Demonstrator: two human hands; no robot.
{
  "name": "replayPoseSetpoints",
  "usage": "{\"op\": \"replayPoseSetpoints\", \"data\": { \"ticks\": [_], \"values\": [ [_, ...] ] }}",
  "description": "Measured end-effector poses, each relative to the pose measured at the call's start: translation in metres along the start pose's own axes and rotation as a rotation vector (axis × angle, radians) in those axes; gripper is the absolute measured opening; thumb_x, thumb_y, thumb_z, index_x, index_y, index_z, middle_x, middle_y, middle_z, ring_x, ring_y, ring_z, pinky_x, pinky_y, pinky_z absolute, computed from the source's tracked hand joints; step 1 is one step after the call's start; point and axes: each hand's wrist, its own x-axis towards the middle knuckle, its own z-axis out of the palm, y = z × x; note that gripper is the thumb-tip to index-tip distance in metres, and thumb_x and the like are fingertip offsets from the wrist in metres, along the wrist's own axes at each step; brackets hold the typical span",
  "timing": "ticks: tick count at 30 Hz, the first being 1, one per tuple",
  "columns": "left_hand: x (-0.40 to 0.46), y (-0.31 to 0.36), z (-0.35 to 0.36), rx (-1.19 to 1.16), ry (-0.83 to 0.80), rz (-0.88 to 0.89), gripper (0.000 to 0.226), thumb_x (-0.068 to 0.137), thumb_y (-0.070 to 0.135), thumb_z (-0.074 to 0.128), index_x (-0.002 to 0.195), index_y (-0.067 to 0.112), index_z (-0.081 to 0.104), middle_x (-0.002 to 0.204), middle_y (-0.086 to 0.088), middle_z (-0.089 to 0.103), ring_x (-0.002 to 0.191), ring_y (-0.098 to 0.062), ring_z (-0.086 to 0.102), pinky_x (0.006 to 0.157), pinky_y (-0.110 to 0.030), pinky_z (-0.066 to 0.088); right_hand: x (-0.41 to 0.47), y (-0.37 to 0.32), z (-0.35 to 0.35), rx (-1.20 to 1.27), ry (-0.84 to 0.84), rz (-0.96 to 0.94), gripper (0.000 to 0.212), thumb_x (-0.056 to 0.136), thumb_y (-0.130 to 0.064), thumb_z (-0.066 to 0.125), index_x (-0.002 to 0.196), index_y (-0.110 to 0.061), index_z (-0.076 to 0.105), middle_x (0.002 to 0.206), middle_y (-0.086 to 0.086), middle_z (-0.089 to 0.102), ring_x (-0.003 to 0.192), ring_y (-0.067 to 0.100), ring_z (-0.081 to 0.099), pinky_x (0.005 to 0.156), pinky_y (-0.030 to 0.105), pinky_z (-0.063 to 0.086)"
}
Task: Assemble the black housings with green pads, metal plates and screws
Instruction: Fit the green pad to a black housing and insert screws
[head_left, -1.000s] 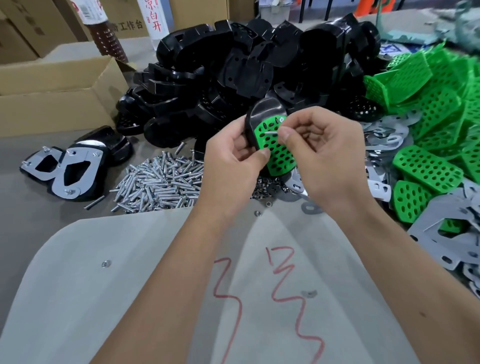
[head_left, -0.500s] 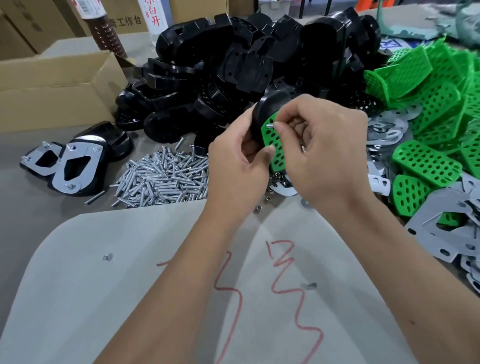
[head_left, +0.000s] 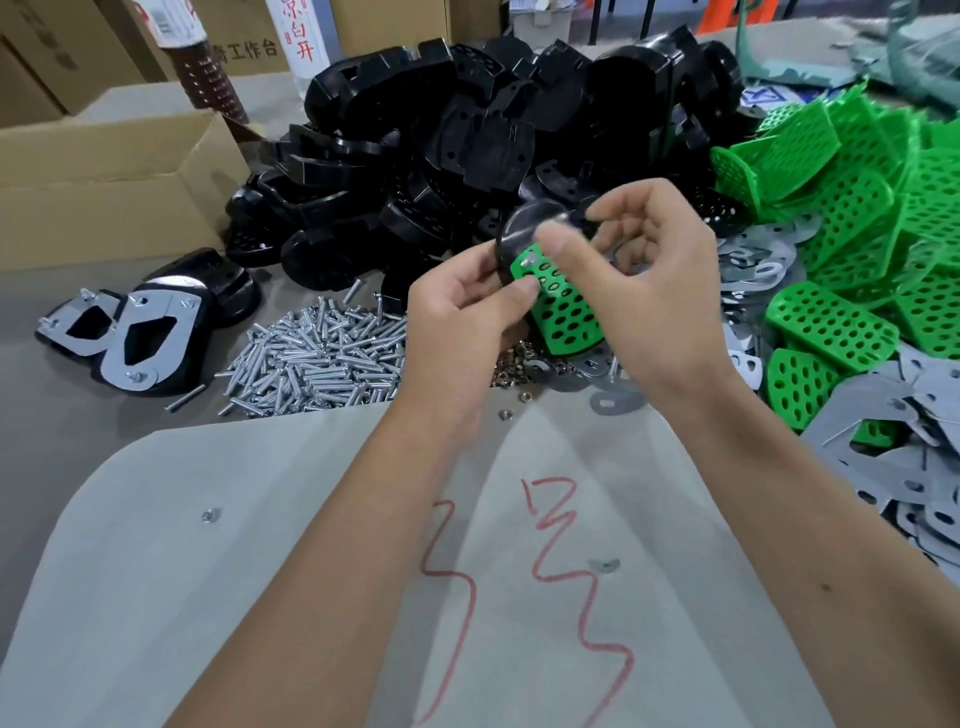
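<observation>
Grey cloth covers the counter (head_left: 78, 457), with cardboard boxes (head_left: 104, 176) at the far left. The left hand (head_left: 457, 317) grips a black plastic housing (head_left: 524, 228) fitted with a perforated green pad (head_left: 563, 312), held above the near edge of the black pile. The right hand (head_left: 654, 280), fingers curled, thumb by a silver screw (head_left: 531, 258) seated in the pad's top corner; whether it pinches is unclear. Screw insertion seems under way; next probably another from the loose screw heap (head_left: 317, 358), then a grey metal plate (head_left: 878, 415).

Housings (head_left: 467, 150): glossy black plastic. Pads (head_left: 852, 208): matt green perforated plastic. Screws (head_left: 317, 358) and plates (head_left: 883, 415): bright and dull grey metal
</observation>
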Motion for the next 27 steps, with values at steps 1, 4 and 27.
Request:
{"op": "replayPoseSetpoints", "data": {
  "ticks": [1,4,27],
  "values": [
    [0.0,0.001,0.0,-0.057,0.002,-0.055,0.029,0.09,0.005,0.064,0.118,0.001,0.072,0.107,-0.018,0.076,0.104,-0.032,0.073,0.095,-0.055,0.059,0.001,0.001,0.0,0.033,0.014,0.036,0.036,0.089,-0.053,0.074,0.097,-0.02,0.063,0.081,-0.004,0.063,0.072,0.002,0.052,0.069,0.025,0.046],
    [0.001,0.004,0.0,-0.091,0.048,-0.097,0.019,0.1,0.016,0.065,0.109,0.002,0.075,0.107,-0.018,0.077,0.1,-0.031,0.076,0.082,-0.044,0.063,0.001,0.002,0.003,0.067,-0.024,0.12,0.029,0.102,-0.053,0.053,0.094,-0.027,0.061,0.078,-0.02,0.059,0.071,-0.002,0.053,0.067,0.019,0.044],
    [0.028,0.03,-0.069,0.087,0.588,0.048,0.023,0.101,0.009,0.064,0.08,0.013,0.072,0.086,-0.008,0.071,0.084,-0.02,0.067,0.09,-0.054,0.06,-0.04,-0.009,0.056,-0.751,-0.516,-0.368,0.032,0.095,-0.048,0.068,0.109,-0.019,0.071,0.103,-0.001,0.051,0.104,0.024,0.041,0.089,0.043,0.045]
  ]
}}
